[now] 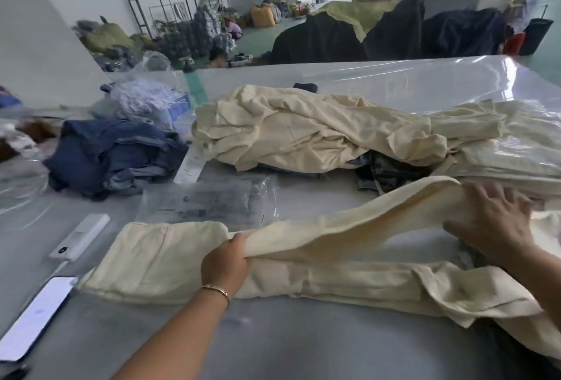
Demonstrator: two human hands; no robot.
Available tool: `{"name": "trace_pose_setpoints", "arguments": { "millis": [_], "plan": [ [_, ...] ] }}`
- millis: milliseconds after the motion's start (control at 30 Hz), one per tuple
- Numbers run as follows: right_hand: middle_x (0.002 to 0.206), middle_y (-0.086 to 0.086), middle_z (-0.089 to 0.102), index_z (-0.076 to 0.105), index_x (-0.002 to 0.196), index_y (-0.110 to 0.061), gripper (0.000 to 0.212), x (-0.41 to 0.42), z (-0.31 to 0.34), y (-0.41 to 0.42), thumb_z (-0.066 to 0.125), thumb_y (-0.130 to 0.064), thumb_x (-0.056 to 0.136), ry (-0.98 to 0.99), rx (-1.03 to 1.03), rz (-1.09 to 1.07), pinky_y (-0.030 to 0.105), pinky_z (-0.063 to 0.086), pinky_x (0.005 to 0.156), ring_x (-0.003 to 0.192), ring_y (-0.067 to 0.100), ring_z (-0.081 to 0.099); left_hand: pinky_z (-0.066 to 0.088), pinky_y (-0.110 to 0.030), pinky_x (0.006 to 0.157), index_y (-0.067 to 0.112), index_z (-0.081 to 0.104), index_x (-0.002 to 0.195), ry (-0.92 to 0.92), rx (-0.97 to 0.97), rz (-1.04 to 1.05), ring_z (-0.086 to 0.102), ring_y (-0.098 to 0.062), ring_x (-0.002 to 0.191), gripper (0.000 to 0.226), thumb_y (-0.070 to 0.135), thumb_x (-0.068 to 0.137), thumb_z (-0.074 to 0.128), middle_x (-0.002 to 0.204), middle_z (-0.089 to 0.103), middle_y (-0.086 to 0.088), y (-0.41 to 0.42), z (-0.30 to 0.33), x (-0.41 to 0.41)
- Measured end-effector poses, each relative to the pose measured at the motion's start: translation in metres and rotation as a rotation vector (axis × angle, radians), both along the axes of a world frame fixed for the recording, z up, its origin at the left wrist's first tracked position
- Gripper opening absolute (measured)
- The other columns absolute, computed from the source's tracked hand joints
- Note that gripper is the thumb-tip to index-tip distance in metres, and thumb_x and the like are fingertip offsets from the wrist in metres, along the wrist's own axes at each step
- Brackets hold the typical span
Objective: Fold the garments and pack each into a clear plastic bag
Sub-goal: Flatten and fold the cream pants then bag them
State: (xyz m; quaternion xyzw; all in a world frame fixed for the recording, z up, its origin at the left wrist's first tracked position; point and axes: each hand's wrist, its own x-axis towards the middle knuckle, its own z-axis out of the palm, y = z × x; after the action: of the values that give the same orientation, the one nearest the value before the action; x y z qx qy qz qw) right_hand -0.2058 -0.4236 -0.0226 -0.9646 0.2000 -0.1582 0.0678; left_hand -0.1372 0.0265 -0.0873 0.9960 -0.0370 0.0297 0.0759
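A cream garment lies stretched across the near part of the grey table, its upper layer lifted into an arch. My left hand pinches that upper layer near the middle, thumb on top. My right hand holds the raised fold at the right, fingers spread over the cloth. A flat clear plastic bag lies just behind the garment. Behind it sits a heap of cream garments, with bagged cream ones stacked at the right.
A pile of blue denim clothes sits at the left. A phone and a white power bank lie by the near left edge. Loose plastic bags and dark garments crowd the middle. People and fabric heaps fill the hall beyond.
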Motion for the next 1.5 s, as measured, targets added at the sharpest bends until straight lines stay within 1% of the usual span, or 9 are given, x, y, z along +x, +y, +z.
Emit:
{"name": "trace_pose_setpoints", "arguments": {
  "millis": [133,233,400,500,633,800,1000,1167,1500],
  "plan": [
    [0.102,0.002,0.067,0.057,0.086,-0.029,0.011,-0.011,0.0,0.02,0.066,-0.033,0.081,0.365,-0.051,0.079,0.031,0.033,0.073,0.097,0.025,0.058,0.046,-0.035,0.079,0.022,0.059,0.104,0.141,0.161,-0.188,0.059,-0.026,0.106,0.027,0.02,0.08,0.048,0.109,0.063,0.002,0.009,-0.022,-0.021],
    [0.089,-0.008,0.063,0.048,0.077,-0.028,0.01,-0.021,0.0,0.03,0.058,-0.027,0.079,0.554,-0.21,0.078,0.027,0.04,0.06,0.081,0.017,0.061,0.048,-0.033,0.075,0.026,0.061,0.107,0.067,0.089,-0.231,0.062,-0.026,0.101,0.032,0.022,0.076,0.054,0.106,0.067,0.002,0.016,-0.019,-0.024],
    [0.085,0.017,0.054,0.059,0.075,-0.007,0.016,-0.031,0.02,0.025,0.07,0.002,0.067,-0.331,-0.126,0.012,0.024,0.028,0.054,0.06,0.036,0.056,0.046,-0.035,0.061,0.022,0.057,0.123,-0.369,-0.309,0.092,0.065,-0.037,0.082,0.051,0.003,0.076,0.056,0.1,0.07,-0.01,0.02,0.016,-0.01],
    [0.095,0.018,0.051,0.062,0.08,-0.004,0.023,-0.033,0.027,0.025,0.07,0.008,0.063,-0.39,-0.096,-0.053,0.029,0.029,0.058,0.074,0.04,0.055,0.041,-0.035,0.061,0.024,0.055,0.126,-0.422,-0.461,0.243,0.064,-0.038,0.085,0.052,0.003,0.079,0.052,0.099,0.07,-0.014,0.029,0.03,-0.004],
    [0.087,0.015,0.061,0.071,0.071,-0.009,0.025,-0.043,0.022,0.033,0.08,0.007,0.054,-0.166,-0.187,0.131,0.035,0.039,0.062,0.087,0.039,0.055,0.049,-0.035,0.069,0.021,0.066,0.107,-0.138,-0.083,0.033,0.063,-0.035,0.092,0.031,0.016,0.078,0.056,0.106,0.065,-0.009,0.044,0.016,-0.02],
    [0.092,-0.013,0.05,0.046,0.071,-0.036,0.025,-0.044,0.001,0.035,0.069,-0.044,0.077,0.53,-0.222,0.28,0.025,0.033,0.072,0.097,0.01,0.048,0.04,-0.029,0.069,0.022,0.062,0.089,0.12,0.003,-0.197,0.06,-0.023,0.097,0.018,0.027,0.072,0.059,0.097,0.06,0.003,0.05,-0.019,-0.05],
    [0.071,-0.012,0.054,0.05,0.061,-0.029,0.026,-0.045,-0.009,0.047,0.053,-0.04,0.085,0.629,-0.15,0.166,0.018,0.029,0.049,0.068,0.004,0.051,0.039,-0.029,0.068,0.022,0.057,0.087,0.139,0.085,-0.222,0.058,-0.022,0.098,0.019,0.034,0.072,0.059,0.093,0.057,0.006,0.049,-0.017,-0.048],
    [0.086,0.004,0.065,0.048,0.091,-0.021,0.017,-0.038,0.001,0.048,0.062,-0.027,0.084,0.283,-0.126,0.079,0.028,0.04,0.058,0.079,0.026,0.063,0.046,-0.034,0.072,0.021,0.058,0.104,-0.028,0.098,-0.065,0.053,-0.025,0.102,0.03,0.007,0.079,0.049,0.116,0.048,0.0,0.048,0.002,-0.024],
    [0.101,0.03,0.061,0.058,0.118,-0.007,0.044,0.007,0.046,0.03,0.057,0.007,0.077,-0.256,-0.057,-0.094,0.048,0.049,0.072,0.089,0.047,0.057,0.042,-0.037,0.065,0.011,0.057,0.106,-0.292,-0.351,0.274,0.058,-0.039,0.086,0.023,0.01,0.09,0.041,0.096,0.065,-0.02,0.057,0.088,0.073]
  ]
}}
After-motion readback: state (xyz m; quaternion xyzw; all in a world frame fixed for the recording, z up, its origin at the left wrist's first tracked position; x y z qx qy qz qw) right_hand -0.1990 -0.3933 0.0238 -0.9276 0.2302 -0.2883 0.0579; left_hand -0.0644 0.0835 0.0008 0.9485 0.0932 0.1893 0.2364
